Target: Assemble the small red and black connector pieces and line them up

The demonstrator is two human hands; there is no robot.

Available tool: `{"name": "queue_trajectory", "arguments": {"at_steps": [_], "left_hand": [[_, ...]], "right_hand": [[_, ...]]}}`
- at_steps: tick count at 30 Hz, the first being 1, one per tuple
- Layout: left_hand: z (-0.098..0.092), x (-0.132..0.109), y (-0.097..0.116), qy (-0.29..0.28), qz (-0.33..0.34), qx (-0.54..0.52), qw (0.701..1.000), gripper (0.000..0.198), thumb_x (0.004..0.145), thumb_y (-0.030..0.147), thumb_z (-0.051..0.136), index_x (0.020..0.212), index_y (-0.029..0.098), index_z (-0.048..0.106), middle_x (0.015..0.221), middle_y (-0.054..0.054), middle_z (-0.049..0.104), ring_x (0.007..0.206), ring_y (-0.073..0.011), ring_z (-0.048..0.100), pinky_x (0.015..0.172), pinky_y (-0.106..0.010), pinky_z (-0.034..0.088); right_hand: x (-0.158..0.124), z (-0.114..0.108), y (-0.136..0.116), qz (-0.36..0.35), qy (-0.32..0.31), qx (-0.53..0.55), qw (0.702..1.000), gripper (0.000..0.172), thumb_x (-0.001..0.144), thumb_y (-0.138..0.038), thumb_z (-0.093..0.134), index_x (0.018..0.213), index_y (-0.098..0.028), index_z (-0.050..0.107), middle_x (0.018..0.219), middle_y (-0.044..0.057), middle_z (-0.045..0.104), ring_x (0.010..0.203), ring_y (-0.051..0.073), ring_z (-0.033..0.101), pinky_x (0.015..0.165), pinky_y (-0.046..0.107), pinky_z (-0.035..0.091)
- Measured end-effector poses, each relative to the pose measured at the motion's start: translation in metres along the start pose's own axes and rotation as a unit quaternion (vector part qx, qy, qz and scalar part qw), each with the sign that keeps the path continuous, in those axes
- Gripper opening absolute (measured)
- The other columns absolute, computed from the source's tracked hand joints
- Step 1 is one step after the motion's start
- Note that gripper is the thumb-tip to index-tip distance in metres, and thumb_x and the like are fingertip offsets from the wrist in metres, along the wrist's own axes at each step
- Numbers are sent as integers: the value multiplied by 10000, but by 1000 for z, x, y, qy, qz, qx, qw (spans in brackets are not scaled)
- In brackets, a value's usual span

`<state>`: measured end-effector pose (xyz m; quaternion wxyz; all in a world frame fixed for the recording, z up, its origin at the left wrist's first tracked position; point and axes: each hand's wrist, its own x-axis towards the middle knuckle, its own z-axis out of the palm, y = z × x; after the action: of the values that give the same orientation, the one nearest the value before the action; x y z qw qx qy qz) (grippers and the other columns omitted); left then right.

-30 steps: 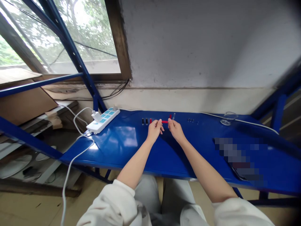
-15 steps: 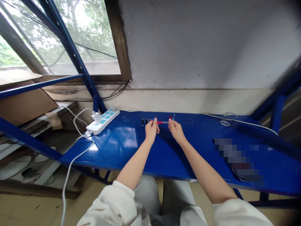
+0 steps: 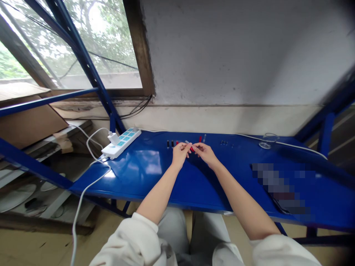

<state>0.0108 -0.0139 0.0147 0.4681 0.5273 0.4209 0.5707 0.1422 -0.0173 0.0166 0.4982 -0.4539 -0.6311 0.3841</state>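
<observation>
Slanting between the left hand (image 3: 180, 153) and the right hand (image 3: 205, 153), both pinched on it and about equally near, the red tube (image 3: 192, 149) has its long axis running forward and leftward to its clear end (image 3: 187, 142).

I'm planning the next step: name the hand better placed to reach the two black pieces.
Probably the left hand: it's nearer the black pieces, while the right hand sits farther across. Both hands meet at a red piece.
</observation>
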Motion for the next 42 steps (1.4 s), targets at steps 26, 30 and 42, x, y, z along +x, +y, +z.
{"name": "queue_trajectory", "arguments": {"at_steps": [26, 30, 42], "left_hand": [[-1, 1, -9, -11, 42, 135, 990, 195, 792, 336, 468, 840, 164, 549, 596, 8, 551, 498, -81, 475, 503, -192, 366], [1, -4, -10, -60, 91, 236, 966, 166, 791, 309, 465, 791, 184, 575, 593, 10, 561, 522, -93, 493, 535, -202, 359], [0, -12, -3, -101, 176, 379, 903, 208, 815, 297, 433, 750, 197, 603, 663, -34, 596, 587, -143, 518, 528, -233, 335]], "right_hand": [[24, -36, 33, 28, 101, -300, 948, 210, 681, -366, 550, 670, -163, 602, 620, 29, 595, 585, 143, 533, 548, 245, 375], [41, -38, 43, 52, 105, -346, 931, 155, 688, -322, 559, 685, -173, 601, 660, 34, 619, 622, 149, 553, 540, 233, 354], [49, -30, 56, 58, 108, -399, 909, 188, 744, -358, 506, 712, -194, 591, 692, 29, 626, 636, 153, 548, 519, 238, 305]]}}
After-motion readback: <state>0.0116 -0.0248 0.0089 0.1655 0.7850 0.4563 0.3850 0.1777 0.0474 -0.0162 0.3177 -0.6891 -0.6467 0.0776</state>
